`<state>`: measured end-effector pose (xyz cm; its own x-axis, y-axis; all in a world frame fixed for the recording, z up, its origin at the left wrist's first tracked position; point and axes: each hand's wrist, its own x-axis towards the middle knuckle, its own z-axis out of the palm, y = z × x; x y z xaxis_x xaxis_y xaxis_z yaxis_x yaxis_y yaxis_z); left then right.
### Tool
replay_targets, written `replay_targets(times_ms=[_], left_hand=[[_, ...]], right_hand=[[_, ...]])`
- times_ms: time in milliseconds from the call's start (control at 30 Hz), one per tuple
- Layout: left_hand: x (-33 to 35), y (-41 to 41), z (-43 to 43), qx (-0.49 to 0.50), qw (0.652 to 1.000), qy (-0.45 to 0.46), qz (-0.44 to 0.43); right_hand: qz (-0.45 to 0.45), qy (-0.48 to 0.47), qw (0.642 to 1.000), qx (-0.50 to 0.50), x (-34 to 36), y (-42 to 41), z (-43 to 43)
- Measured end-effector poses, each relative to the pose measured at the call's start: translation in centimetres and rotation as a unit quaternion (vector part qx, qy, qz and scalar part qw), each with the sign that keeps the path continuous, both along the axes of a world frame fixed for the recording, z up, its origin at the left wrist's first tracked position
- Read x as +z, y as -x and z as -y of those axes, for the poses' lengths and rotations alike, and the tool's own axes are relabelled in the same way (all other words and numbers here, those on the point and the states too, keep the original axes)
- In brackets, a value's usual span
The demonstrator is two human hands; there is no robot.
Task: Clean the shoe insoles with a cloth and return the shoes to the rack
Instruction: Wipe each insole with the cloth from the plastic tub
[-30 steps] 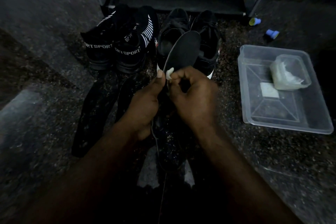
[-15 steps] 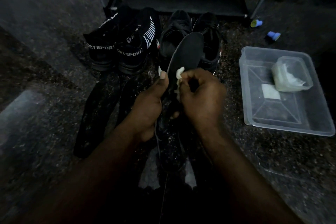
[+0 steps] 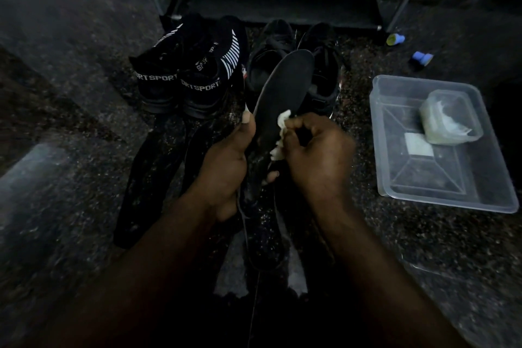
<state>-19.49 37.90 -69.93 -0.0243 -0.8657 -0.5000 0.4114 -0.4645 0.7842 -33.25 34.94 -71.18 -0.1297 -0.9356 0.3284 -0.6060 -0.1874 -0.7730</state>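
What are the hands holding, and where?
Left hand grips the black insole by its lower part; right hand pinches a bunched white cloth against it.

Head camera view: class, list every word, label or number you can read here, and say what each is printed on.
"ORTSPORT": white print on the heel band of the left black sneaker; the start wraps out of sight.
"ORTSPORT": heel band of its partner sneaker, likewise cut off.
"SP...": strap on top of that partner sneaker; the rest is too blurred to read.
White label in the clear tray: nothing legible.
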Motion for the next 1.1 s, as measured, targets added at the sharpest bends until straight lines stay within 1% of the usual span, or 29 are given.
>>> replay_targets(times_ms=[100,267,367,467,533,633,767,833,900,1000,1100], left_hand=[[-0.5,-0.2,0.2,-0.009,1.0,-0.007,-0.013],[-0.5,-0.4,0.0,0.019,0.999,-0.007,-0.025],[-0.6,-0.5,0.2,-0.011,1.0,-0.012,-0.02],[-0.6,-0.5,0.3,-0.014,1.0,-0.001,-0.017],[-0.7,-0.6,0.2,-0.016,1.0,0.003,-0.021],[-1.0,-0.6,0.2,-0.014,0.999,-0.007,-0.051],[-0.9,-0.7,0.2,0.011,0.997,0.001,-0.072],[-0.9,-0.7,0.2,-0.001,0.998,-0.003,-0.068],[-0.9,-0.8,0.3,-0.021,0.998,0.002,-0.061],[-1.2,-0.8,0.5,-0.016,0.998,0.012,-0.058],[-1.5,-0.9,0.4,-0.011,0.998,0.002,-0.062]], right_hand=[[0.007,0.006,1.0,0.0,0.3,-0.5,-0.1],[0.005,0.056,0.996,0.063,0.9,-2.3,-0.9],[-0.007,0.047,0.998,0.038,0.6,-1.3,-0.4],[-0.018,0.016,1.0,-0.001,0.5,-0.2,-0.1],[-0.013,0.008,1.0,-0.003,0.4,-0.3,0.0],[0.012,0.025,0.999,0.029,0.8,-1.6,-0.6],[0.005,0.05,0.994,0.093,1.4,-2.5,-1.3],[-0.004,0.049,0.995,0.084,1.0,-1.8,-0.8],[-0.022,0.033,0.998,0.047,0.6,-1.0,-0.4],[-0.023,0.007,1.0,0.015,0.5,-0.4,-0.1],[-0.013,0.028,0.999,0.035,0.6,-1.3,-0.6]])
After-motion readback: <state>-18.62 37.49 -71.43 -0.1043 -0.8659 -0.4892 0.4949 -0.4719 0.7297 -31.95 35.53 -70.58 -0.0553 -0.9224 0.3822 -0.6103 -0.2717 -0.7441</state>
